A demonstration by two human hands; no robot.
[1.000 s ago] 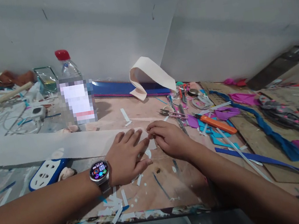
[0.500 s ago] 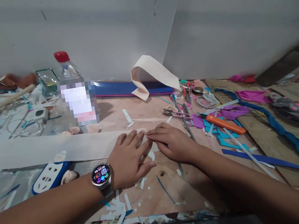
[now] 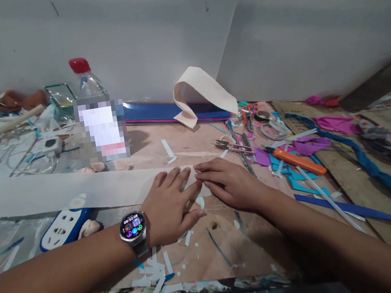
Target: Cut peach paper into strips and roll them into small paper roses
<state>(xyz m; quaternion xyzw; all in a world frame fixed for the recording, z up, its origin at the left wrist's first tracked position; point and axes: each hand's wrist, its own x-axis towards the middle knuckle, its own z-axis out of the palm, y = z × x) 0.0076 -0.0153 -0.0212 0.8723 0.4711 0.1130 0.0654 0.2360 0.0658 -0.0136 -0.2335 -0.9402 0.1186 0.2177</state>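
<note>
I see the pale strip (image 3: 76, 189) lying on the surface (image 3: 200, 269), my left hand (image 3: 171, 208) spread over it, right hand (image 3: 229, 183) at its end, grip unclear; likely light, pliable, best held by edges.

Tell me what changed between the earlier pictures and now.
The right hand, more curled a second ago, now lies straighter toward the left hand at the end of the pale flat strip. The view shifted slightly; nothing was visibly picked up or let go. The left hand stays spread on the strip; the curled strip and orange tool stay put.
</note>
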